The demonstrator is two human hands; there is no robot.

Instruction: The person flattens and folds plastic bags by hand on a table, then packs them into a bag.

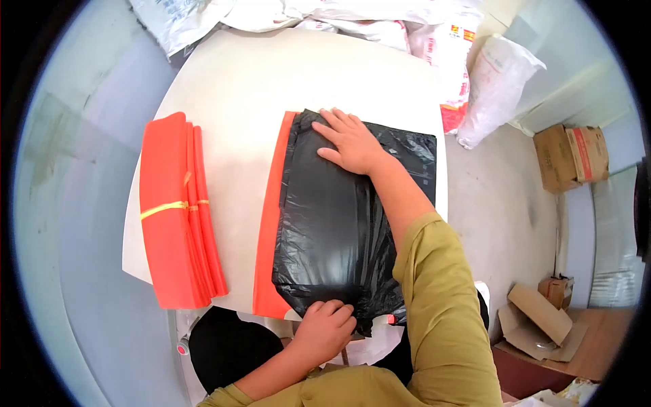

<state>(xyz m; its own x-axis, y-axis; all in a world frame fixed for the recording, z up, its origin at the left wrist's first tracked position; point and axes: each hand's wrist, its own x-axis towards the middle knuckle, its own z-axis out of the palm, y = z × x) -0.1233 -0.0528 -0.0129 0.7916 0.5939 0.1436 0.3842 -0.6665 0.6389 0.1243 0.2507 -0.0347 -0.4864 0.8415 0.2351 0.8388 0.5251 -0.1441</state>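
A black plastic bag [325,217] lies spread over a red sheet [268,251] on the white table [237,95], with the red showing along its left side. My right hand [349,142] rests on the bag's upper part, fingers spread. At the bag's lower edge, my left hand [325,332] has its fingers curled against the black plastic. Folded red bundles [166,251] lie at the table's left, bound with a yellow band [165,209].
White printed sacks [434,47] crowd the table's far edge, and another sack [498,81] stands on the floor at the right. Cardboard boxes [569,156] are by the right wall. An opened carton [536,322] sits on a brown surface at the lower right.
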